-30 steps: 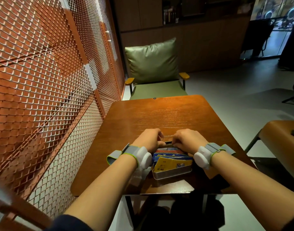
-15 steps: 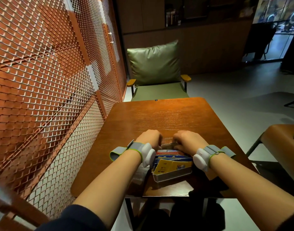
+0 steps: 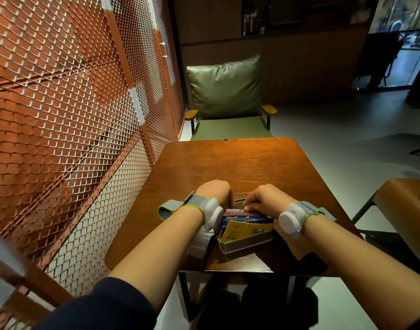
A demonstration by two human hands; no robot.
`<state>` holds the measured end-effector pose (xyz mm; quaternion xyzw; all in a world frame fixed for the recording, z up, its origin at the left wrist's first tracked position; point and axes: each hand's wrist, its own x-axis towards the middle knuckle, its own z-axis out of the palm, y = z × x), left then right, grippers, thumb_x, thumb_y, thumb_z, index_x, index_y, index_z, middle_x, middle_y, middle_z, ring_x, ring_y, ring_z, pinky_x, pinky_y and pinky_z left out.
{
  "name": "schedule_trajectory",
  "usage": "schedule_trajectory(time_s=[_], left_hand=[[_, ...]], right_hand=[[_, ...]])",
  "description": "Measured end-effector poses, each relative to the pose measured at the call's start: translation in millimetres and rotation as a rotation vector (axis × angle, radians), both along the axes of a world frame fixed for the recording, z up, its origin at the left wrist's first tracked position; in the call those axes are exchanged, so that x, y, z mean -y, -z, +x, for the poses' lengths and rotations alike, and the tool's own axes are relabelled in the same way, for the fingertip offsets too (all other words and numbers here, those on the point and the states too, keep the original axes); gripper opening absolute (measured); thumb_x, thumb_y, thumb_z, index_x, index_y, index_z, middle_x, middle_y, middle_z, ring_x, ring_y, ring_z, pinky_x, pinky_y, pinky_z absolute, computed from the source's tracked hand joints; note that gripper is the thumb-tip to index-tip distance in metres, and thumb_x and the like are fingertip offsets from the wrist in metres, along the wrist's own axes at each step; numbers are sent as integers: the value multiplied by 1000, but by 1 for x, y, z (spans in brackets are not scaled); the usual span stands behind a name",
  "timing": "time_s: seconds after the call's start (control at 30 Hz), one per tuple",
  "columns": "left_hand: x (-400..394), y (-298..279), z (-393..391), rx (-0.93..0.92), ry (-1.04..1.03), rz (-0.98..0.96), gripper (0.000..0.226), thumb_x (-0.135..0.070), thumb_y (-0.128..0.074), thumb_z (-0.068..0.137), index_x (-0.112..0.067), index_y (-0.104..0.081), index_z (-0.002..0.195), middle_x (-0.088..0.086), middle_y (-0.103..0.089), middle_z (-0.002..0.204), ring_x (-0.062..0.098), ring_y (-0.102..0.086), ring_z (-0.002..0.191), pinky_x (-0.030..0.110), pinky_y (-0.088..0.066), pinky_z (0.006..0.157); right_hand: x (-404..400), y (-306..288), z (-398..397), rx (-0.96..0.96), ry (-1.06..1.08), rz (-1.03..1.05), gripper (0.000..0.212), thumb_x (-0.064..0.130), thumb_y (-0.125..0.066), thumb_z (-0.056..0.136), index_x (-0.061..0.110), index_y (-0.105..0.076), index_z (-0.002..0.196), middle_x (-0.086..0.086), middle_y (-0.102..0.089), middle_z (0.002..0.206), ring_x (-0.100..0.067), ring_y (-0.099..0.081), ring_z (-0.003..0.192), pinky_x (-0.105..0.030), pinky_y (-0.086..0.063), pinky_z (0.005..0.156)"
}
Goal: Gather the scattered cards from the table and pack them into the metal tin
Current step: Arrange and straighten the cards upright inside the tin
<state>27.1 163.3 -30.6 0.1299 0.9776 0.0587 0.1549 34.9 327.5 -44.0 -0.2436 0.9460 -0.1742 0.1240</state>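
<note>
Along the left runs a copper-coloured metal mesh screen [image 3: 68, 120], reaching back beside the wooden table [image 3: 240, 167]. Near the table's front edge the left hand [image 3: 213, 191] is curled over the far left end of the stack of cards [image 3: 248, 226], its fingers bent down out of sight behind the knuckles, so whether they pinch the cards or only press on them cannot be told; a grey wristband with a white sensor [image 3: 212, 214] wraps that wrist. A silvery lid-like piece [image 3: 199, 244] lies under the left forearm, just beside the metal tin [image 3: 245, 245]. The tin sits open between the two wrists, and the cards stand packed inside it, a yellow one facing the camera. The right hand [image 3: 263, 198] has its fingers curled down onto the top edges of the cards, gripping them. Beyond the table stands a green armchair [image 3: 225, 98].
</note>
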Motion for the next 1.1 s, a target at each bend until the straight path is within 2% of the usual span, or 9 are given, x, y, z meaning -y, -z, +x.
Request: schedule_trajectory(time_s=[0.17, 0.23, 0.33, 0.47, 0.63, 0.77, 0.9, 0.97, 1.1], left_hand=[[-2, 2, 3, 36, -31, -28, 31, -31, -56, 95, -9, -70, 111, 11, -71, 110, 27, -62, 89, 34, -50, 79], [-4, 4, 4, 48, -43, -41, 39, -37, -49, 97, -2, -68, 98, 13, -69, 94, 27, -55, 80, 36, -49, 76], [-4, 6, 9, 31, -61, -20, 49, -41, -41, 99, -7, -48, 65, 7, -46, 63, 23, -42, 61, 33, -38, 62], [-2, 7, 18, 39, -36, 72, 59, -52, -40, 95, -10, -37, 54, 5, -36, 56, 18, -31, 51, 29, -27, 49], [-7, 5, 19, 78, -12, 67, 50, -50, -43, 96, -8, -49, 70, 8, -44, 64, 21, -37, 57, 30, -28, 51], [-5, 8, 21, 107, -55, 195, 37, -43, -49, 95, -11, -61, 79, 12, -53, 76, 23, -44, 70, 32, -34, 64], [-2, 14, 23, 132, -93, 326, 38, -39, -54, 94, -7, -73, 100, 13, -70, 94, 30, -63, 85, 39, -52, 75], [-3, 17, 23, 132, -98, 368, 36, -36, -56, 93, -9, -72, 112, 12, -73, 108, 26, -67, 95, 40, -55, 85], [-2, 21, 21, 143, -94, 422, 31, -30, -57, 93, -11, -71, 113, 8, -72, 109, 17, -64, 90, 34, -54, 81]], right_hand=[[-3, -6, 0, 25, -36, 49, 22, 17, -56, 92, 14, -71, 107, -4, -72, 109, -18, -65, 95, -22, -49, 79], [-2, -10, 0, 29, -55, 99, 22, 16, -56, 92, 14, -70, 108, -4, -71, 110, -19, -65, 98, -25, -50, 83], [1, -13, -1, 28, -91, 166, 22, 16, -55, 92, 15, -68, 109, -5, -69, 113, -21, -63, 101, -28, -50, 87], [-3, -10, 3, -24, -81, 173, 21, 19, -56, 91, 19, -67, 109, -3, -68, 111, -20, -61, 99, -27, -49, 81], [-9, -10, 9, -6, -51, 135, 19, 21, -58, 90, 18, -68, 106, -2, -70, 111, -19, -63, 100, -27, -51, 83], [-3, -10, 11, -27, -64, 170, 25, 21, -54, 92, 19, -67, 114, -2, -69, 116, -19, -63, 104, -32, -52, 92], [2, -11, 10, -4, -50, 218, 28, 24, -51, 94, 19, -66, 117, -4, -67, 120, -22, -62, 106, -34, -51, 94], [2, -11, 10, -3, -37, 229, 28, 25, -51, 95, 18, -66, 117, -5, -67, 121, -23, -61, 107, -35, -51, 95], [0, -10, 10, 14, -29, 242, 27, 21, -51, 94, 16, -67, 115, -6, -67, 119, -23, -62, 104, -35, -52, 92]])
